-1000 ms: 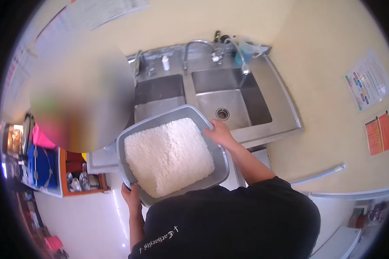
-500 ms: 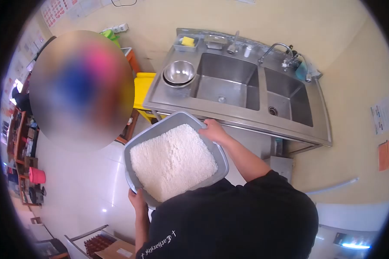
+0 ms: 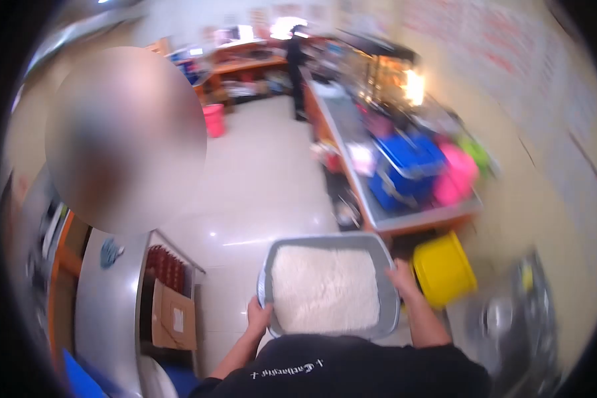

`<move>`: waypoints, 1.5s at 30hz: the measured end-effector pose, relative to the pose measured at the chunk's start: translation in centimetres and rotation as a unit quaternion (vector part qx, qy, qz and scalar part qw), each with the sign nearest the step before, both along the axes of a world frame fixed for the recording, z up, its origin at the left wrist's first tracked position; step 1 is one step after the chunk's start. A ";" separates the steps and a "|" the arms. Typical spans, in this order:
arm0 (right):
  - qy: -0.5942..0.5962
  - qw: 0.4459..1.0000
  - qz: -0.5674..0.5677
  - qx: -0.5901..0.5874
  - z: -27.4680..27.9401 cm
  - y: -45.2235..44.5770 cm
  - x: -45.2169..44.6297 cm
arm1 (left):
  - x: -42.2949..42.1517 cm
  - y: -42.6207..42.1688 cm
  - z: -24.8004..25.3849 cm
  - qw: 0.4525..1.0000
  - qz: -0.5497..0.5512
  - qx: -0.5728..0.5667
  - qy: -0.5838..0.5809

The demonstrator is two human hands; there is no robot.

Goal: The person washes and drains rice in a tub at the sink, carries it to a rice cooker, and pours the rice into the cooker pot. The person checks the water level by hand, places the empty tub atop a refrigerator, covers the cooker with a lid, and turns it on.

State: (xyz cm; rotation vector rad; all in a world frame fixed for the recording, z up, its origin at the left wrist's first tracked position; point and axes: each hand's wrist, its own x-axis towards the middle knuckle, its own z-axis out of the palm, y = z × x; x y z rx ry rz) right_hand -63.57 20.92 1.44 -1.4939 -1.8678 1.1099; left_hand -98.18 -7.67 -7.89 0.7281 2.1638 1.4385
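Note:
A grey plastic tub (image 3: 264,285) is held level in front of my body, gripped at opposite sides. White rice (image 3: 325,288) fills much of it, with a slightly uneven surface. My left hand (image 3: 259,315) is closed on the tub's left rim. On the right side, my right hand (image 3: 400,277) grips the rim, close to a yellow bin (image 3: 444,270). The undersides of both hands' fingers are hidden by the tub.
To the right, a counter (image 3: 418,217) carries a blue cooler box (image 3: 408,169) and a pink container (image 3: 456,174). A steel table (image 3: 109,298) stands left, a cardboard box (image 3: 174,315) beneath it. The blurred steel sink unit (image 3: 511,325) is at lower right. A person in black (image 3: 296,66) stands far off.
My view and body have turned left, away from the sink, toward the long room. The tub of rice has come along, still in both hands.

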 end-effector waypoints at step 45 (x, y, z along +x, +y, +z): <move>0.058 0.967 0.231 -0.085 -3.1 42.0 -123.0 | -108.2 29.5 -1.1 0.968 0.238 -0.017 -0.082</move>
